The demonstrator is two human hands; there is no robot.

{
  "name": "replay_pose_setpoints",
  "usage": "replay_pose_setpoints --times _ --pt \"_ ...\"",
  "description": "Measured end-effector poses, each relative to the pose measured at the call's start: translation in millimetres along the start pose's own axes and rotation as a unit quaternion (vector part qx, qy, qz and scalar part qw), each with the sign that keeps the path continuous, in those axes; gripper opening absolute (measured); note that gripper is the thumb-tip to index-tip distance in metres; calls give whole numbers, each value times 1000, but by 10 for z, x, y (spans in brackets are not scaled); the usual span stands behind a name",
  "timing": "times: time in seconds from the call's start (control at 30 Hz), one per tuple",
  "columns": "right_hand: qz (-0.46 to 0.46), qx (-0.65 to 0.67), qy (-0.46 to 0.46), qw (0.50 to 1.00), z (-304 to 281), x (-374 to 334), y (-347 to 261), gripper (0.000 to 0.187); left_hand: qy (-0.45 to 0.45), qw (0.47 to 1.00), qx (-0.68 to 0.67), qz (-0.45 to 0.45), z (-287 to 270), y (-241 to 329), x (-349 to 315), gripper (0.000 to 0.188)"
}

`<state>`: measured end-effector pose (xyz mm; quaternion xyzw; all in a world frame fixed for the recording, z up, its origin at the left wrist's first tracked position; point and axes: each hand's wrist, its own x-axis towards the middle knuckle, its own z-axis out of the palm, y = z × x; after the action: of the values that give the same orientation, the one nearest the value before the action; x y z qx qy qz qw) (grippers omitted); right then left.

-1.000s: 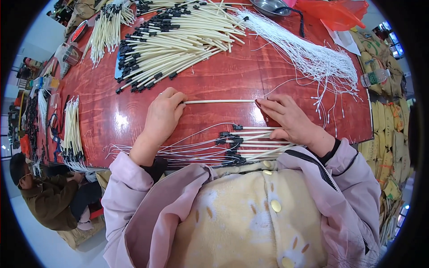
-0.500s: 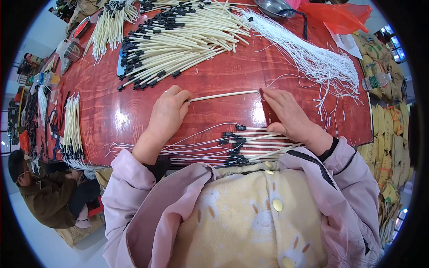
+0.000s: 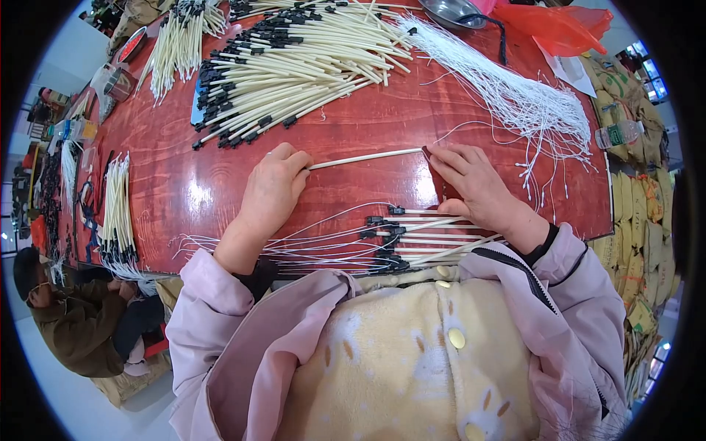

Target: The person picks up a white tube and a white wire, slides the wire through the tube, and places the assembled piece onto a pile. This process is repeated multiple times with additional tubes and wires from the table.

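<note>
A slim cream tube (image 3: 365, 158) spans the gap between my hands above the red table. My left hand (image 3: 277, 184) is closed, pinching its left end; the fingers hide that tip. At the other end, my right hand (image 3: 474, 184) keeps its fingertips together where a thin white string (image 3: 471, 123) meets the tube; the exact grip is partly hidden, and the thumb lies apart, lower down. Close to my body rest several tubes with black clips (image 3: 384, 235), white strings trailing left from them. Part of this group sits under my right hand and sleeve.
A large pile of black-clipped tubes (image 3: 309, 62) lies at the back of the red table (image 3: 162, 191). White strings (image 3: 507, 88) spread at back right, near a metal bowl (image 3: 454, 10) and red plastic bag (image 3: 555, 28). Another person (image 3: 81, 323) sits at left.
Both hands have shifted very slightly left with the tube still between them. The other things stay where they were.
</note>
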<state>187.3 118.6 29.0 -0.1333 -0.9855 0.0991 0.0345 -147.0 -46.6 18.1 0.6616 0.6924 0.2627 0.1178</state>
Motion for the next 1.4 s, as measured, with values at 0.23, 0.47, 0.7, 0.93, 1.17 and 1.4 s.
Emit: replay_pose_setpoints --times 0.23,0.47,0.7,0.93,1.17,1.4 --pt "-2 -17 -29 999 -40 8 62 93 -11 1000 1 7 -52 -49 5 14" --pt "10 40 -64 997 -89 28 103 97 -26 1000 13 6 -42 -43 43 13" --pt "-8 52 -21 998 69 49 98 99 -17 999 13 25 61 8 119 10" --pt "7 26 28 999 107 51 133 95 14 998 -61 -2 47 5 125 9" --pt "27 -42 116 992 39 431 -26 69 11 996 -62 57 94 42 75 9" --pt "-52 -73 118 989 199 613 -125 18 -15 994 -77 78 104 213 -11 14"
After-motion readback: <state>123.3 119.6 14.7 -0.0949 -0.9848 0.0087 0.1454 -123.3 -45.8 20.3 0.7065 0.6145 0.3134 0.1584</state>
